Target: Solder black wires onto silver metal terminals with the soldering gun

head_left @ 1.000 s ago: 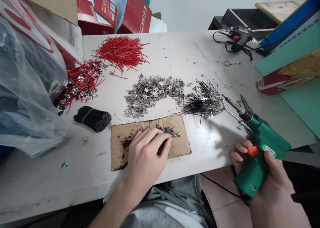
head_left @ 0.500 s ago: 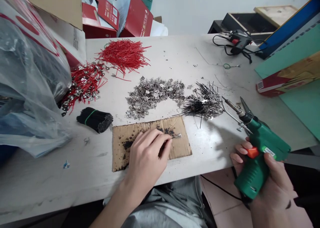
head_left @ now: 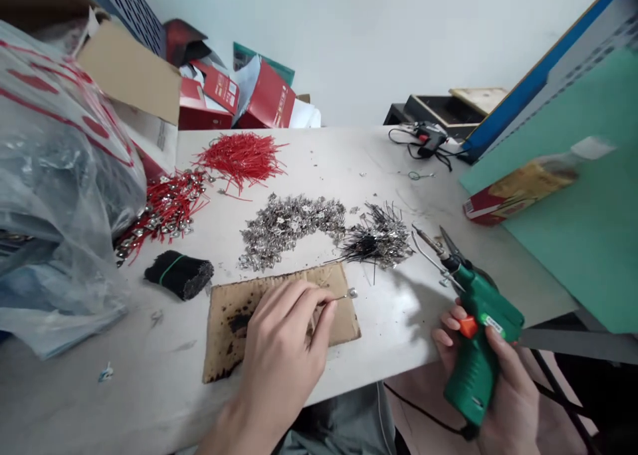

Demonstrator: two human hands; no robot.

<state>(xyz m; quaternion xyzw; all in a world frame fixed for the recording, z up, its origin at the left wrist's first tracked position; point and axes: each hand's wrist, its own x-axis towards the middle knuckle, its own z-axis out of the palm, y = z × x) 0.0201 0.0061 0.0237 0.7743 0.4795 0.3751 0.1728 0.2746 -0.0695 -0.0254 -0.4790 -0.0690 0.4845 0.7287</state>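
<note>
Over a scorched piece of cardboard [head_left: 343,325], my left hand [head_left: 284,335] pinches a short wire between thumb and fingertips. A small metal terminal [head_left: 353,293] at the wire's far end reaches the cardboard's right edge. My right hand [head_left: 516,388] is wrapped round the handle of a green soldering gun [head_left: 471,359], with an orange-red trigger by the fingers. The gun's tip points up and left, apart from the terminal. Black wires with metal terminals [head_left: 376,239] lie in a heap left of the tip. Beside them spreads a pile of loose metal terminals [head_left: 284,226].
A banded bundle of black wires [head_left: 177,273] lies left of the cardboard. Red wires [head_left: 242,159] and red wires with terminals [head_left: 167,206] are farther back, near a plastic bag [head_left: 64,163]. At the right, a bottle [head_left: 523,186] lies against green board.
The camera view has tilted up. My left hand has shifted the wire rightward over the cardboard, bringing its terminal to the edge. My right hand still holds the soldering gun away from it.
</note>
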